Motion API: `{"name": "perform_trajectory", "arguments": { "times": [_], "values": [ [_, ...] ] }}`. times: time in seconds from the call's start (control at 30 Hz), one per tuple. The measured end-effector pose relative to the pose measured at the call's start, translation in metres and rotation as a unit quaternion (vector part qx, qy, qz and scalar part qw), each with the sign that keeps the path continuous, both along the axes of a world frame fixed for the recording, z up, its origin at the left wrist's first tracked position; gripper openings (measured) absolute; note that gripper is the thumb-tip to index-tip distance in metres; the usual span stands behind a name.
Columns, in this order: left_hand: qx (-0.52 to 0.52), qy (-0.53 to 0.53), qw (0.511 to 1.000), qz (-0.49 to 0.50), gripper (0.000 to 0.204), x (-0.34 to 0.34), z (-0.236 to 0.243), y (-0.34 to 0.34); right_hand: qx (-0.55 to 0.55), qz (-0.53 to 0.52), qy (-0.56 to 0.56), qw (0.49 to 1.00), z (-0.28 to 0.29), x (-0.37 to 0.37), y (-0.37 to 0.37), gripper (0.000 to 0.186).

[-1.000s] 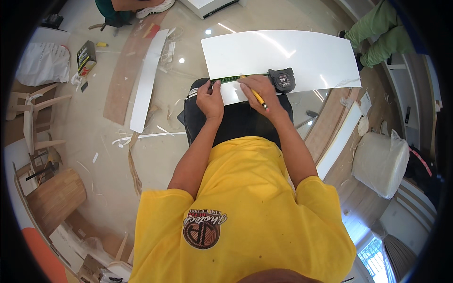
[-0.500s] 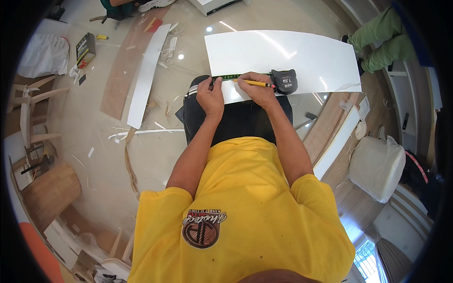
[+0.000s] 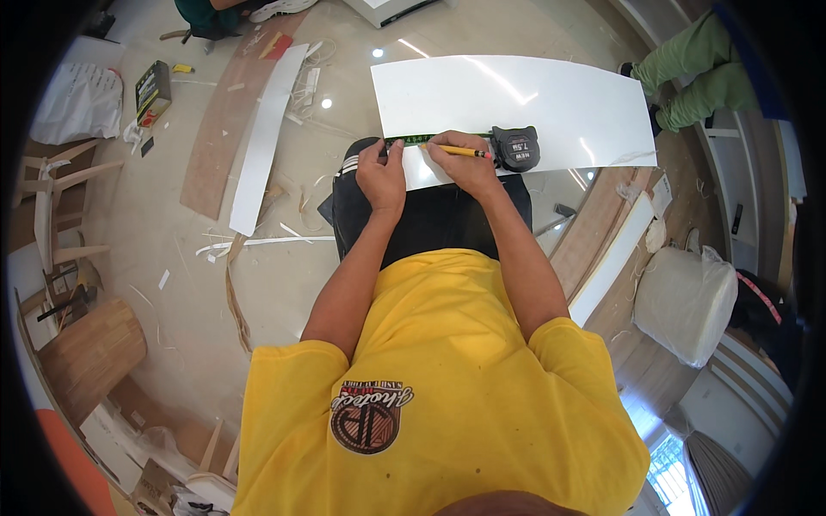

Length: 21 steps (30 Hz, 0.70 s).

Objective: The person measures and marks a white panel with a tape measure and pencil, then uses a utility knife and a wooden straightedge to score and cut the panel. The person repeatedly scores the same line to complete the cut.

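Brightly lit, glare on white panel (image 3: 551, 107) and floor (image 3: 198, 284), glowing bluish window (image 3: 673, 469), fisheye-bent edges, black rim

White panel (image 3: 585, 103), one: long, glossy, laid crosswise, its surface catching bright streaks of light. Tape measure (image 3: 517, 149), one: black case with pale lettering, lying on the panel toward its near edge; green blade (image 3: 411, 139) drawn out leftward along the panel. Pencil (image 3: 465, 151), one: yellow, slanted, reddish butt rightward, point leftward beside the blade.
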<state>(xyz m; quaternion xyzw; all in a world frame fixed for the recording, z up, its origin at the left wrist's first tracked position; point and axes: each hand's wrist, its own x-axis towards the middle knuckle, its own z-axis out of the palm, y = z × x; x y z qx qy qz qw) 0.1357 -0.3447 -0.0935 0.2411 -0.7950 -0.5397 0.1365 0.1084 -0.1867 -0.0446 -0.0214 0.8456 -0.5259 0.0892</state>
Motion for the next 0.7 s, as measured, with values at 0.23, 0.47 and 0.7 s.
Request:
{"name": "perform_trajectory", "arguments": {
  "times": [0.23, 0.47, 0.7],
  "values": [
    [-0.005, -0.01, 1.0, 0.003, 0.039, -0.001, -0.002, 0.001, 0.007, 0.009, 0.003, 1.0, -0.003, -0.002, 0.002, 0.025],
    [-0.011, -0.014, 1.0, -0.003, 0.039, -0.001, 0.001, 0.0, 0.023, 0.006, 0.007, 1.0, -0.003, -0.001, 0.0, 0.026],
    [-0.005, -0.024, 1.0, -0.009, 0.039, -0.001, -0.001, -0.003, 0.025, -0.009, -0.006, 1.0, 0.006, -0.001, -0.003, 0.021]
  ]
}}
